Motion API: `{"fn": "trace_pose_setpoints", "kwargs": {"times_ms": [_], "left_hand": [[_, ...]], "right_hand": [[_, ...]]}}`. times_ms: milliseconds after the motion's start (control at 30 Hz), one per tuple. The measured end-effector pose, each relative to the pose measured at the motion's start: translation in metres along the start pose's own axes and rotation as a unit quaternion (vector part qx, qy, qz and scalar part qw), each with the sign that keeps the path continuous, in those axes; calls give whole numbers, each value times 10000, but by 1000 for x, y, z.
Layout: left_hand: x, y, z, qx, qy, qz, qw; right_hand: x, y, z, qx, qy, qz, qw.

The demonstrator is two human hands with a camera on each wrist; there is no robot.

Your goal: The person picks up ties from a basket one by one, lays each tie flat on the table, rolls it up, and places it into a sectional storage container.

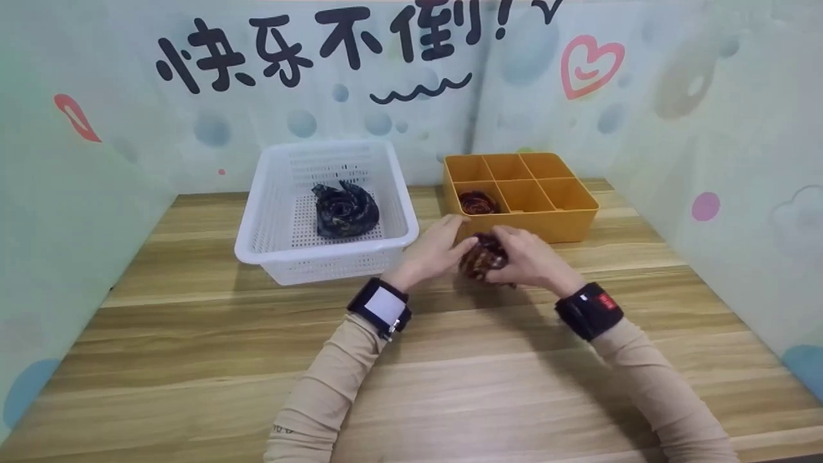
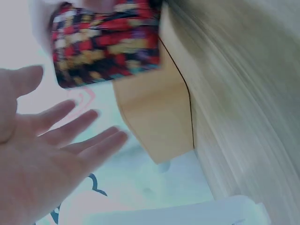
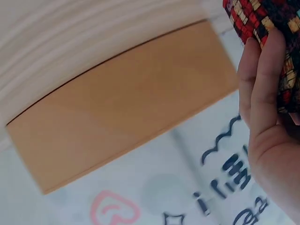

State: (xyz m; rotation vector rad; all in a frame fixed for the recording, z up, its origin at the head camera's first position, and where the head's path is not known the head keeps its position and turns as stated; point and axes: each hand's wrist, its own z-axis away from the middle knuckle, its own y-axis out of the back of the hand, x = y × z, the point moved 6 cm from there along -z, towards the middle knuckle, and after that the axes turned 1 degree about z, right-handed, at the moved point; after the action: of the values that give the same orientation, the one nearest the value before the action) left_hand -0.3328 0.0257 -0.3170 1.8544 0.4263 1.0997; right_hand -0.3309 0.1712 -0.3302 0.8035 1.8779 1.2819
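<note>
A rolled-up patterned cloth [image 1: 477, 262] in red, yellow and black is held in my right hand [image 1: 530, 258], just in front of the orange divided box [image 1: 527, 226]. In the right wrist view, the fingers [image 3: 268, 79] lie along the woven-looking side of the roll. My left hand [image 1: 432, 252] is spread beside the roll, its fingers [image 2: 70, 129] extended and apart from the cloth in the left wrist view. Another dark red rolled cloth [image 1: 479, 203] sits in the box's front-left compartment.
Left of the box stands a white perforated plastic basket [image 1: 328, 265] holding a dark, loosely coiled cloth [image 1: 347, 211]. Both containers stand on a wood-grain table [image 1: 450, 392], close to the printed wall [image 1: 308, 122] behind them. Side panels flank the table.
</note>
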Motion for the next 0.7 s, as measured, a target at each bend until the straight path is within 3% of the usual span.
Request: {"fn": "trace_pose_setpoints", "kwargs": {"times_ms": [133,333,500,700], "left_hand": [[-3,-6,-12,434,-131,-504,9977],[-10,-29,-28,358,1,-1466,9885],[-11,-42,-34,153,165,-1733,9846],[-6,-44,-37,80,214,-1865,9822]], "right_hand": [[35,27,4,277,-635,-555,9961],[72,67,4,1081,-1550,-1250,9740],[85,85,-8,1556,-1783,-1237,9637],[91,86,-29,1937,-2054,-857,9555]]}}
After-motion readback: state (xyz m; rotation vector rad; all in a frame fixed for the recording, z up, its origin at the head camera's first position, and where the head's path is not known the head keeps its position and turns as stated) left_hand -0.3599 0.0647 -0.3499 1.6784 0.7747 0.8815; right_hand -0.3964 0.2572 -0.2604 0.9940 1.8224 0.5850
